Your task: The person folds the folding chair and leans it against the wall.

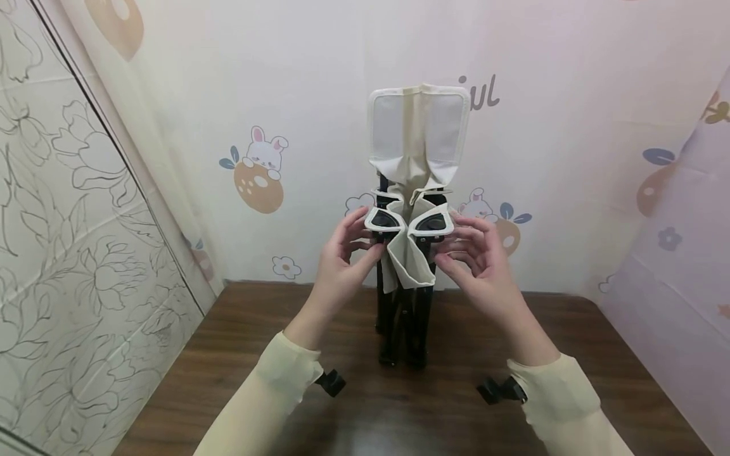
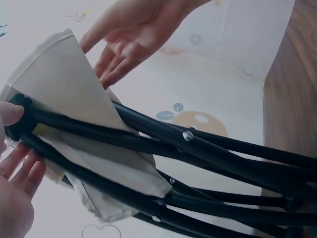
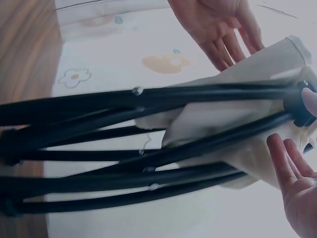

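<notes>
A folding camp chair [image 1: 414,269] with cream fabric and black tube legs [image 1: 421,316] stands upright and folded together on the table. Its pale fabric back [image 1: 445,123] rises behind the bunched seat. My left hand [image 1: 349,259] grips the front left corner; in the left wrist view the thumb lies on the black corner joint [image 2: 22,116], fingers beneath. On the other side my right hand [image 1: 479,256] holds the front right corner, and the right wrist view has its thumb on that black joint [image 3: 296,104]. Seat fabric hangs in a fold between the hands.
The brown wooden table [image 1: 274,380] ends at a curtain [image 1: 319,126] printed with rabbits and carrots, close behind the chair. A patterned panel [image 1: 85,240] runs along the left side. Black wrist mounts [image 1: 331,382] stick out from both sleeves.
</notes>
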`<state>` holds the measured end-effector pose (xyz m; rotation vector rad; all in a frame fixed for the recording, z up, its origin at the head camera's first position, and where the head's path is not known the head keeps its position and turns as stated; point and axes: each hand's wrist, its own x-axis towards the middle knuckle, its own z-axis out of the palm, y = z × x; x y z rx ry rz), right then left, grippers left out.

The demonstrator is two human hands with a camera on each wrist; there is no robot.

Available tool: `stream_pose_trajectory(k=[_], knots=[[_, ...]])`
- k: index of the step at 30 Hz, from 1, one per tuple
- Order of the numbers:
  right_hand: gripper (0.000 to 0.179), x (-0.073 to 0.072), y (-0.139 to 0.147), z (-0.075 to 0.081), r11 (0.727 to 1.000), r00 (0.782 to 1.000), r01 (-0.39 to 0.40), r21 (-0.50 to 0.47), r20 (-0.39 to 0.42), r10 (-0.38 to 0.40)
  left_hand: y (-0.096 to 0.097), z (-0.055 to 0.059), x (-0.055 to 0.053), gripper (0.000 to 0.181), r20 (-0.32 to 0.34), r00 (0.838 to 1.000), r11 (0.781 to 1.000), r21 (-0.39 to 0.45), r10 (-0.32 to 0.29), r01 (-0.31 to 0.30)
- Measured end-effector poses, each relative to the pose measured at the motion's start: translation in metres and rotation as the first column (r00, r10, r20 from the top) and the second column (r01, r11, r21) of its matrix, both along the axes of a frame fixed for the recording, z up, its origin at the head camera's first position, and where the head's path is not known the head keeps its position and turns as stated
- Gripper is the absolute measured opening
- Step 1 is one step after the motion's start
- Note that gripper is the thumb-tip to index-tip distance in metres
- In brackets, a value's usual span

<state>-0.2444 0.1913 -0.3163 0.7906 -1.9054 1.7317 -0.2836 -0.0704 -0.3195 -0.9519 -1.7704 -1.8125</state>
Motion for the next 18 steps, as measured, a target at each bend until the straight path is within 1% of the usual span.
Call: stream_pose_trajectory(k=[2,5,9,12,15,18], knots=[[0.069,0.002,0.005,-0.004,1.0,1.0,0.015,0.026,0.004,-0.015,-0.004,-0.004,0.001,0.061,0.024,1.0,1.0,0.001,-0.006,0.006],[0.062,0.007,0.011,-0.012,0.994,0.998,0.055,0.09,0.018,-0.057,-0.012,-0.012,0.004,0.054,0.055,0.998,1.0,-0.009,-0.009,0.009],[0.055,0.013,0.018,-0.027,0.981,0.992,0.102,0.168,0.051,-0.112,-0.022,-0.024,0.005,0.047,0.088,0.996,0.998,-0.054,-0.024,0.029],[0.053,0.017,0.019,-0.042,0.976,0.988,0.117,0.186,0.081,-0.134,-0.029,-0.038,0.004,0.046,0.12,0.992,0.993,-0.106,-0.041,0.054],[0.05,0.02,0.019,-0.059,0.97,0.984,0.129,0.207,0.092,-0.151,-0.034,-0.055,0.004,0.046,0.156,0.987,0.986,-0.153,-0.048,0.073],[0.046,0.022,0.017,-0.075,0.956,0.98,0.145,0.254,0.093,-0.173,-0.037,-0.072,0.005,0.046,0.191,0.981,0.98,-0.187,-0.031,0.068]])
